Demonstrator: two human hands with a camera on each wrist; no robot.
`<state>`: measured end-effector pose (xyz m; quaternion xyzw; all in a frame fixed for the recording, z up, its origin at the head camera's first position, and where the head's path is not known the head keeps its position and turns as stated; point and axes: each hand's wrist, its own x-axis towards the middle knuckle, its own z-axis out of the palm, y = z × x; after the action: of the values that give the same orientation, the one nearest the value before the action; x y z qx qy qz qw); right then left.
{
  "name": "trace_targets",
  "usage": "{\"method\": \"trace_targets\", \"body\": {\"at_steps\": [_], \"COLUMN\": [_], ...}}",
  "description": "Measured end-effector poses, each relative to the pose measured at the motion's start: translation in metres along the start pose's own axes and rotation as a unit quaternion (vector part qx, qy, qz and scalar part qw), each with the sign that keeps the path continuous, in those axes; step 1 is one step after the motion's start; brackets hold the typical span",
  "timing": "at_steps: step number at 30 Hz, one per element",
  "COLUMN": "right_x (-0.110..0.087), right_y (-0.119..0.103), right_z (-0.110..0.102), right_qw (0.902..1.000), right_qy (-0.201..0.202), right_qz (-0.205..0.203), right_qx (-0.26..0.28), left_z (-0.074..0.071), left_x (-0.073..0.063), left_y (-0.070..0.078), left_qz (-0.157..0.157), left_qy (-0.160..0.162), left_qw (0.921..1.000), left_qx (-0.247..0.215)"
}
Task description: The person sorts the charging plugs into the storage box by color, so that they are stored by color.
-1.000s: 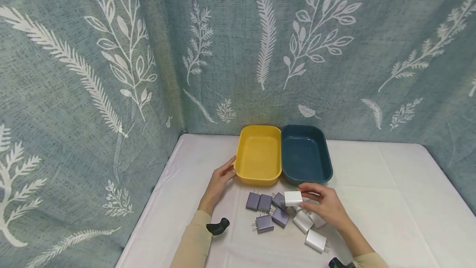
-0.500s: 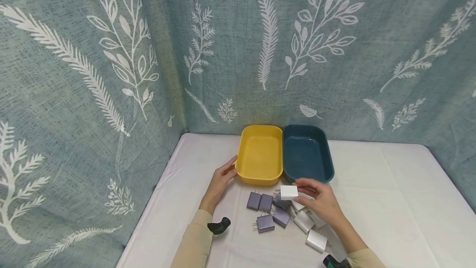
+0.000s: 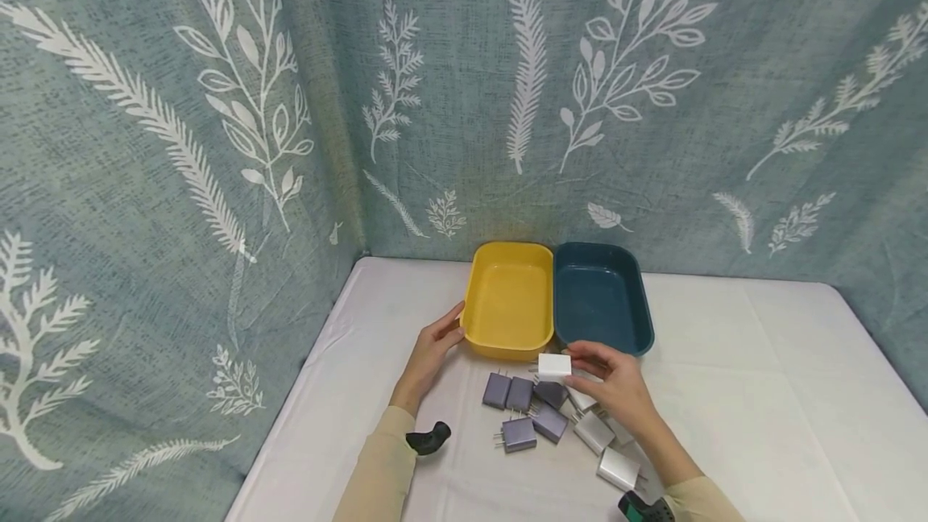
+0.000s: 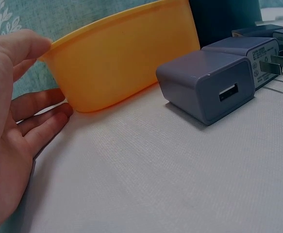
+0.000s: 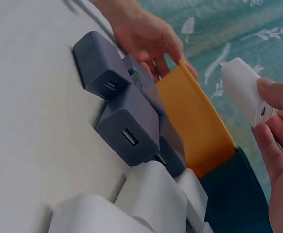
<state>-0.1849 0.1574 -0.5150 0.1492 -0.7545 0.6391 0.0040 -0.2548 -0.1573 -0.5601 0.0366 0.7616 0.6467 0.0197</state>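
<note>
A blue-green curtain point(image 3: 449, 87) with white leaf prints closes off the back and left side. In front of it stands a worktop point(image 3: 739, 361) under a white cloth; loose cloth could ruck up if a bin were dragged across it.

Two bins stand side by side near the back edge, yellow bin point(image 3: 507, 304) on the left, blue bin point(image 3: 598, 304) on the right, with nothing visible in either. Their rims sit so close that a charger let go near the join could land in the wrong one, if colour decides the place.

The left hand point(image 3: 428, 357) has its grip released, its relaxed fingers touching the yellow bin's near left corner; a careless push there might nudge both bins.

The right hand point(image 3: 612, 381) grasps a white charger point(image 3: 554, 366) by one end, in the air just before the bins and above the purple chargers point(image 3: 519, 434). Because only the fingertips pinch that smooth case, it could slip out and scatter the pile. More white chargers point(image 3: 594, 432) lie right against the purple ones, so a low sweep could mix the colours.

Smallest, the held charger's prongs point(image 5: 223, 63) stick out and might catch on a rim.
</note>
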Motion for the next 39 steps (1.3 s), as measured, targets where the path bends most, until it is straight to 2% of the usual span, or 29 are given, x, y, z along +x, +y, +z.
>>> {"method": "trace_targets", "body": {"at_steps": [11, 18, 23, 25, 26, 31, 39], "right_x": [0.007, 0.011, 0.014, 0.015, 0.016, 0.020, 0.023], "right_y": [0.000, -0.002, -0.002, -0.003, -0.004, -0.007, -0.005], "right_z": [0.008, 0.013, 0.019, 0.022, 0.024, 0.030, 0.037], "right_qw": [0.9997, 0.9998, 0.9995, 0.9994, 0.9993, 0.9982, 0.9971], "right_qy": [0.012, 0.013, 0.024, 0.029, 0.032, 0.051, 0.063], "right_qz": [0.021, 0.017, 0.018, 0.016, 0.017, 0.031, 0.042], "right_qx": [0.002, -0.001, 0.006, 0.002, 0.000, 0.000, -0.007], "left_z": [0.000, 0.000, -0.002, -0.003, -0.003, -0.001, 0.001], "left_x": [-0.001, -0.001, -0.009, -0.008, -0.009, -0.001, -0.002], "left_y": [0.000, 0.001, 0.020, 0.021, 0.021, 0.001, -0.001], "left_qz": [-0.010, 0.002, -0.007, -0.011, -0.009, -0.005, 0.004], "left_qy": [0.001, 0.001, -0.020, -0.027, -0.026, -0.009, 0.003], "left_qw": [1.0000, 1.0000, 0.9998, 0.9996, 0.9996, 0.9999, 1.0000], "left_qx": [0.001, -0.001, 0.002, 0.000, 0.000, -0.010, 0.005]}}
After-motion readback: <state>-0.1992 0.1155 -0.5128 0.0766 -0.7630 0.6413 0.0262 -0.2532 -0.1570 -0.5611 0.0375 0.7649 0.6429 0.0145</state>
